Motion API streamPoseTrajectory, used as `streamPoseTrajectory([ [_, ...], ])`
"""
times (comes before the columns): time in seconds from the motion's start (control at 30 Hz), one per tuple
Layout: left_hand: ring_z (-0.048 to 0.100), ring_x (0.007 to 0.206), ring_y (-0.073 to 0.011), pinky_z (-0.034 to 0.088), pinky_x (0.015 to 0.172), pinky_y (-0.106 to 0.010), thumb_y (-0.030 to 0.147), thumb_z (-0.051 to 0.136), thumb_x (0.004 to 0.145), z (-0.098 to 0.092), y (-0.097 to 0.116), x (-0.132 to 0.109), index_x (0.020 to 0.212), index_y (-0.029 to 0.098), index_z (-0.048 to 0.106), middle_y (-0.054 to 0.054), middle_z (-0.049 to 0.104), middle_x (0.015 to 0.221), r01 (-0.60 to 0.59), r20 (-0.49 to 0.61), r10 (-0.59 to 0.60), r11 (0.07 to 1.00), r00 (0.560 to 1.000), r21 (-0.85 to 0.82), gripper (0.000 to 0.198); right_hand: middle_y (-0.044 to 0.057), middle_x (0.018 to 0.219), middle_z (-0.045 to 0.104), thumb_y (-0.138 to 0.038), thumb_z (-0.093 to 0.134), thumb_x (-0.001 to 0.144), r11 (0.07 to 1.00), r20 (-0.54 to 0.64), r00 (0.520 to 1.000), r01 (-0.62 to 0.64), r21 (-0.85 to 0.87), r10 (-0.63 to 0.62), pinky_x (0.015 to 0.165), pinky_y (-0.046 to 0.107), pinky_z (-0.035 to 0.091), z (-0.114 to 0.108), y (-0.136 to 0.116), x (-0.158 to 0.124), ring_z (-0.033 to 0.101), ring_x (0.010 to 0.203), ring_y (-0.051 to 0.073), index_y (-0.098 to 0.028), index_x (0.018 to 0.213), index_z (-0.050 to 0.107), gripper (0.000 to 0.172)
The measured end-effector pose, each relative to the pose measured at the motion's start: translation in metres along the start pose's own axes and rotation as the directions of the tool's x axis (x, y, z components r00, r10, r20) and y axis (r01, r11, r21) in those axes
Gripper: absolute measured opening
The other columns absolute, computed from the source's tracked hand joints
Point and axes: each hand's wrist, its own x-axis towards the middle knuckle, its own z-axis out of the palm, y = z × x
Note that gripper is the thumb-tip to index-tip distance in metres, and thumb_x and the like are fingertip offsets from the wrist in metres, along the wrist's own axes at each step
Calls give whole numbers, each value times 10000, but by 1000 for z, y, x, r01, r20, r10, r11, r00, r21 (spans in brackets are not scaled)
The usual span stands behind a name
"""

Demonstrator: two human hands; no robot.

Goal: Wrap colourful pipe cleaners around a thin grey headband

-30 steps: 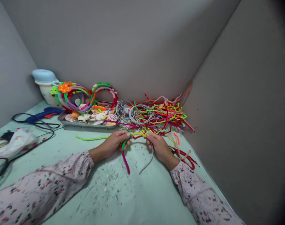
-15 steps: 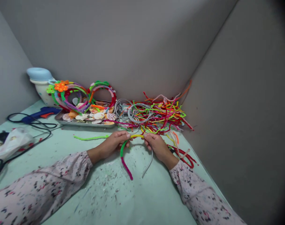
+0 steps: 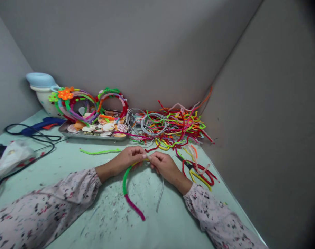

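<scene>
1. Above the pale green table, near its middle, a thin headband arches between two hands, its ends pointing back towards the person.
2. The left hand pinches the band near the top of the arch, on the yellow wrap; green and magenta wraps run down from there.
3. The right hand pinches the band just beside the left fingertips; below it the grey core shows bare. The fingers hide whether it also grips the yellow strand's end.
4. If the left pinch slackens, the yellow wrap could probably spring loose, since fuzzy wire tends to uncoil.
5. Uneven pull might leave gaps where grey shows through; too hard a squeeze could kink the slim core.
6. The band might also twist between the fingers, since both ends hang free.
7. Right of the hands, the black-bladed cutting tool lies among loose strands, so a sleeve could snag there.
8. No brand, label or lettering can be read; the marks on the blue-lidded cup are too small to make out.
</scene>
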Motion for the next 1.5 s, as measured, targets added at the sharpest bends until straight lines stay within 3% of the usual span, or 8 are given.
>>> streamPoseTrajectory([
  [0.23,420,442,-49,317,433,-175,399,599,801,-1,-3,2,810,144,547,35,537,589,-6,-53,1,997,999,-79,260,-24,627,569,-459,488,863,982,41,997,-77,172,71,449,196,374,-4,2,2,469,443,66,-151,835,600,328],
  [0.4,439,447,-52,334,437,-177,411,591,805,-1,-2,2,812,144,548,29,541,599,-15,-48,12,997,999,-73,271,-37,577,533,-397,525,848,992,57,998,-38,124,31,454,196,370,-5,1,1,456,439,62,-158,669,544,299],
  [0.7,466,453,-68,347,448,-201,431,561,809,-1,-1,5,742,143,561,9,557,605,11,78,-12,1000,997,9,296,-58,586,529,-375,589,802,988,-36,999,2,153,4,439,189,350,0,0,1,453,452,70,-183,837,533,204],
  [1.13,434,430,-55,318,428,-187,403,559,804,0,-5,7,707,149,533,23,540,583,33,53,-32,999,998,-18,273,-58,578,515,-370,580,801,993,-39,999,9,122,-4,443,193,350,2,-2,2,448,461,76,-174,842,532,205],
  [1.27,451,422,-58,313,411,-190,476,516,827,1,-4,7,817,149,559,12,570,628,17,-21,-18,998,1000,-54,330,-50,599,521,-377,537,836,999,-22,1000,5,34,-5,463,205,361,0,0,4,458,474,84,-176,851,540,202],
  [1.37,462,414,-58,298,396,-186,465,540,814,2,-5,9,829,145,550,9,575,636,12,-63,-17,997,998,-75,320,-24,664,566,-375,477,877,987,4,999,52,-150,-52,539,228,402,-8,-3,6,504,545,104,-179,854,580,222],
  [1.5,492,436,-59,307,402,-181,438,535,823,2,-10,12,827,137,551,-8,599,686,-12,-62,6,996,998,-87,301,27,827,639,-314,485,887,809,-75,950,214,-547,-302,696,255,414,-30,-20,21,560,761,146,-187,873,643,203],
])
